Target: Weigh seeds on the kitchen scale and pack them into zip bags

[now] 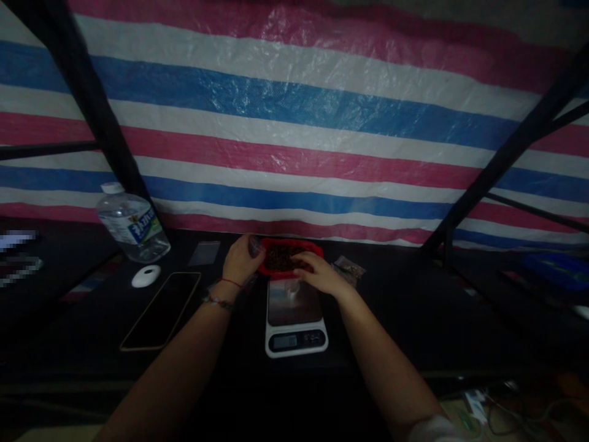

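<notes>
A red tray [315,247] holding many small dark brown pieces [278,258] lies against the back of the black table. At its left end my left hand [240,263] is closed on a small clear plastic bag [256,247], whose outline is dim. Over the tray's right part reaches my right hand [321,274], its thumb and fingers apart, with the tips at the brown pieces. Whether the fingertips touch any piece is too dark to tell. Between my forearms, in front of the tray, sits a white digital scale [296,355] with a metal plate and a small display.
A filled clear bag [350,269] lies right of the tray, a flat clear bag [204,253] to the left. Further left are a phone [162,312], a white oval object [146,276] and a large plastic bottle [134,226]. Black frame bars [99,110] and striped sheeting [285,141] stand behind.
</notes>
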